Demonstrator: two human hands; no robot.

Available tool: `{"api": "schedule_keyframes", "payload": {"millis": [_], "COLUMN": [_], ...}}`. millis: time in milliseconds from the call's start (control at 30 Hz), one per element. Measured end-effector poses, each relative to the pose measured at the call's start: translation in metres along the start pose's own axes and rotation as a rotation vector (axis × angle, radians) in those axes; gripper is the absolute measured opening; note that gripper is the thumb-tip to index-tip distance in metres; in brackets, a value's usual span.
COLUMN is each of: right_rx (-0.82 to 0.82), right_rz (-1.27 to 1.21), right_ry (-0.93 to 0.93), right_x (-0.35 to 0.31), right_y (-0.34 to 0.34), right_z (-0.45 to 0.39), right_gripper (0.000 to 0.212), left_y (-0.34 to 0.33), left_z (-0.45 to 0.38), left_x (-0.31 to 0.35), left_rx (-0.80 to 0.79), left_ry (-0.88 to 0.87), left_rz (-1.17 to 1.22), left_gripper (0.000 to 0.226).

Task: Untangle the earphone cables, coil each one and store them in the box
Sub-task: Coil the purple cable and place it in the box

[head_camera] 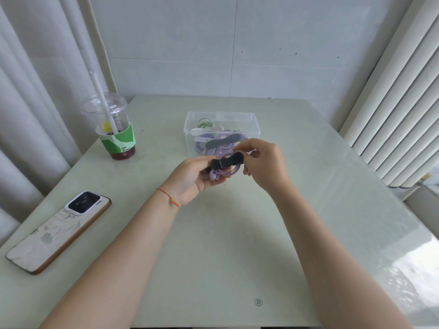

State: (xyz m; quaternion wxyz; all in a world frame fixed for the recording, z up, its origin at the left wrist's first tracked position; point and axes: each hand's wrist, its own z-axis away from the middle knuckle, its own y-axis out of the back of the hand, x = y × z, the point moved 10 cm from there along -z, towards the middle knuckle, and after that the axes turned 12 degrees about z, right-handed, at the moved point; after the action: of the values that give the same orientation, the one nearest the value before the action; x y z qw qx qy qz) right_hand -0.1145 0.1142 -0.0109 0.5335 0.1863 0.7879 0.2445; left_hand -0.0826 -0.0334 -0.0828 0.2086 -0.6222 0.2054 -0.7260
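Observation:
A coiled purple earphone cable [226, 172] is held above the table's middle. A black strap [227, 161] lies across the coil. My left hand [192, 179] cups the coil from below, fingers curled round it. My right hand [262, 160] pinches the strap's right end. Just behind my hands stands a clear plastic box [190, 129]. Inside it lie more coiled cables, purple ones [202, 146] with a grey strap [223, 141] and a green one [206, 123] at the back.
A plastic cup [114, 129] with a green sleeve, red drink and white straw stands at the far left. A phone [59, 231] lies face down near the left edge. Curtains hang on both sides and a wall is behind the pale green table [225, 245].

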Motion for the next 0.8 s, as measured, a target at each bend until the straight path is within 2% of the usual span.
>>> {"api": "schedule_keyframes", "payload": {"millis": [100,233,433,500,600,700,800], "right_rx": [0.017,0.041,0.119,0.082,-0.069,-0.238,-0.204], "right_rz": [0.031,0.033,0.041,0.058,0.033,0.08,0.09], "right_ry": [0.007,0.049,0.034,0.009,-0.06,-0.097,-0.126], "right_x": [0.001,-0.002,0.003,0.006,0.012,0.014,0.016], "right_y": [0.0,0.001,-0.002,-0.009,-0.024,-0.032,-0.013], "right_z": [0.0,0.001,0.002,0.003,0.005,0.006,0.001], "right_gripper": [0.016,0.019,0.009,0.009,0.018,0.01,0.016], "left_y": [-0.003,0.005,0.014,0.014,0.015,0.01,0.006], "left_z": [0.0,-0.001,-0.003,-0.003,-0.002,0.002,0.001], "left_x": [-0.004,-0.003,0.002,0.005,0.013,0.023,0.029], "left_rx": [-0.027,0.07,0.15,0.16,0.164,0.149,0.121], "left_ry": [0.053,-0.013,-0.082,-0.127,-0.193,-0.261,-0.283], "left_rz": [0.03,-0.023,0.166,0.152,0.051,-0.108,-0.249], "left_gripper": [0.048,0.021,0.024,0.024,0.021,0.02,0.021]}}
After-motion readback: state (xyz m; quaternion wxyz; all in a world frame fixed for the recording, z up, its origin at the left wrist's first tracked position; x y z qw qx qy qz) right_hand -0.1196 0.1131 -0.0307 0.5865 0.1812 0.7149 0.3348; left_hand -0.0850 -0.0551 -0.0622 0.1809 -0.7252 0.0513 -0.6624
